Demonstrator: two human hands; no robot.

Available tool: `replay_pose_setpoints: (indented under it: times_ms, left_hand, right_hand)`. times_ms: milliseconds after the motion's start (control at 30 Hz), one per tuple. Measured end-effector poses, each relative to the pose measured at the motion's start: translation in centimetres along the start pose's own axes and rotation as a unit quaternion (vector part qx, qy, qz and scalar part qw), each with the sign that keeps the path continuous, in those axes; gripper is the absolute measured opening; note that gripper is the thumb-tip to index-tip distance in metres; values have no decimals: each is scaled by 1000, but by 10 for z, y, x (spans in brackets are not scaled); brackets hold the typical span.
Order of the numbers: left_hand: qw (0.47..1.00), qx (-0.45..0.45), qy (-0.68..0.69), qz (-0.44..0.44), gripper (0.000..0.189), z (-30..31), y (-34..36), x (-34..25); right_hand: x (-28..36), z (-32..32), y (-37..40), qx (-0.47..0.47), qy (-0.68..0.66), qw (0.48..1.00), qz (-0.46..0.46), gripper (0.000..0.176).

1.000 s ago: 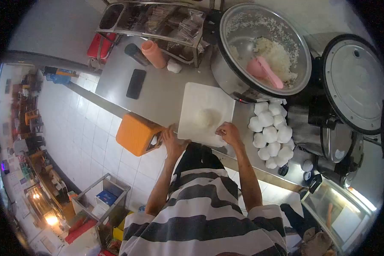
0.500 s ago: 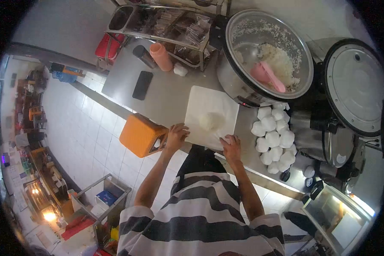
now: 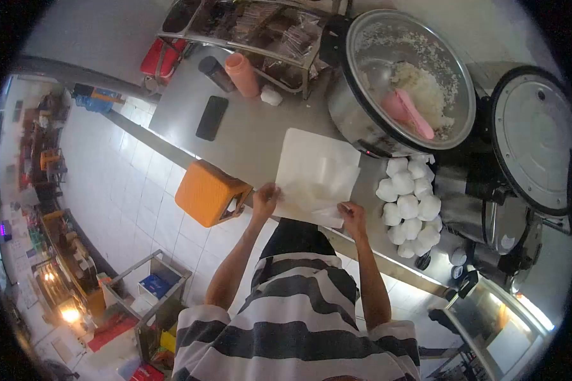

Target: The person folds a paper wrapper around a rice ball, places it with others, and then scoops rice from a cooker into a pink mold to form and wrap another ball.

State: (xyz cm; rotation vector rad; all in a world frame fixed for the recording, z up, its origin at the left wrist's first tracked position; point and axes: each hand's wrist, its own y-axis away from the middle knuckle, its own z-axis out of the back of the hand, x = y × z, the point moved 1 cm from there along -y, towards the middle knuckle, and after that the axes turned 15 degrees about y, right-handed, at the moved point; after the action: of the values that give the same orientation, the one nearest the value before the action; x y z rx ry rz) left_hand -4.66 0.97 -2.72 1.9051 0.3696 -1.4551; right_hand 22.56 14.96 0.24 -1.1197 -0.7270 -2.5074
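Observation:
A white sheet of wrapping paper (image 3: pixel 311 152) lies on the steel counter in front of me. Its near part is folded up over the middle, where the rice mound is now hidden. My left hand (image 3: pixel 265 202) pinches the paper's near left edge. With its fingers closed, my right hand (image 3: pixel 351 219) grips the near right corner, where a flap of paper stands creased. Right of the sheet sits a pile of white wrapped bundles (image 3: pixel 408 206). Behind it stands a large rice cooker (image 3: pixel 356 117), open, holding cooked rice (image 3: pixel 419 89) and a pink rice paddle (image 3: pixel 408 114).
On the counter (image 3: pixel 248 146) are a black phone (image 3: pixel 211 119), an orange squeeze bottle (image 3: pixel 241 75), a dark bottle (image 3: pixel 215 73) and a small white bundle (image 3: pixel 271 96). A metal rack (image 3: pixel 260 38) stands behind. An orange stool (image 3: pixel 211 192) is at the counter's near left edge.
The near part of the paper has been lifted and folded over the rice mound, covering it. My right hand has moved slightly right with the corner; my left stays at the left edge.

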Motion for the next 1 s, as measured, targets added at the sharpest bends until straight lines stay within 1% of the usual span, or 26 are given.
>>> replay_pose_setpoints:
  times_ms: [33, 67, 100, 133, 200, 233, 267, 300, 333, 400, 433, 467, 500, 533, 567, 600, 633, 700, 733, 767, 800, 833, 867, 900, 967, 1000]
  left_hand:
    - [1000, -6, 2, 0, 9, 1, -6, 5]
    - [998, -19, -59, -6, 10, 2, -11, 10]
    - [992, -31, -119, -11, 11, 4, -15, 15]
    - [992, -38, -119, -10, 11, -3, -15, 6]
    - [943, -99, -315, -46, 12, -16, -14, -6]
    - [942, -102, -315, -44, 12, -15, -15, -3]
    - [932, -102, -340, -72, 11, -16, -17, -4]
    - [921, -100, -363, -100, 11, -18, -16, -3]
    - [922, -100, -361, -99, 11, -17, -14, -2]
    - [940, -106, -301, -123, 18, -15, -7, -2]
    - [940, -104, -300, -123, 18, -13, 3, -3]
    - [912, -28, -366, -185, 28, -14, 17, -4]
    - [870, 50, -427, -243, 38, -17, 30, -5]
    - [871, 52, -425, -242, 38, -24, 41, -12]
    - [836, 170, -454, -258, 45, -35, 52, -17]
    - [786, 285, -477, -272, 53, -45, 61, -19]
    - [784, 290, -476, -272, 53, -50, 65, -14]
    - [772, 296, -518, -219, 63, -55, 64, -1]
    - [770, 300, -518, -223, 63, -56, 64, -2]
    - [773, 303, -514, -216, 63, -56, 64, -4]
    - [777, 305, -510, -208, 64, -56, 64, -6]
    - [775, 308, -510, -210, 64, -57, 65, -8]
    - [767, 310, -520, -210, 64, -56, 64, -10]
    - [760, 311, -531, -210, 64, -55, 63, -12]
    - [758, 314, -530, -216, 64, -53, 63, -15]
    - [756, 316, -528, -223, 65, -53, 62, -16]
  right_hand:
    - [-9, -5, -6, -3, 27, 999, -20, 17]
    - [-17, -9, -11, -5, 55, 998, -40, 21]
    - [-16, -10, -13, 1, 56, 998, -37, 21]
    - [-14, -11, -15, 2, 70, 996, -50, 23]
    - [-11, -15, -15, 8, 85, 994, -64, 25]
    - [-11, -17, -15, -8, 85, 994, -63, 25]
    - [-11, -18, -15, -24, 85, 994, -63, 26]
    - [-17, -18, -14, -22, 87, 994, -63, 26]
    - [-22, -16, -16, -18, 114, 992, -42, 23]
    - [-35, -8, -17, -15, 142, 990, -22, 21]
    - [-43, -1, -16, 1, 78, 994, -78, 18]
    - [-51, 2, -17, 16, 14, 991, -133, 15]
    - [-47, 7, -20, 15, 16, 991, -136, 15]
    - [-33, 16, -28, -48, 99, 993, -43, 13]
    - [-18, 22, -38, -110, 181, 976, 50, 12]
    - [-5, 22, -52, -93, 182, 977, 55, 10]
    - [7, 16, -70, -77, 181, 979, 59, 9]
    - [28, -1, -103, -72, 153, 981, 97, 18]
    - [47, -3, -117, -122, 231, 950, 171, 24]
    - [63, -3, -128, -169, 308, 905, 241, 30]
    - [69, -4, -138, -173, 309, 905, 238, 30]
    - [71, -7, -147, -77, 335, 921, 183, 32]
    - [72, -9, -155, 19, 356, 926, 126, 33]
    - [68, -8, -166, 17, 356, 926, 125, 33]
    - [51, -9, -177, 129, 286, 935, 163, 29]
    - [53, -7, -176, 130, 288, 935, 164, 29]
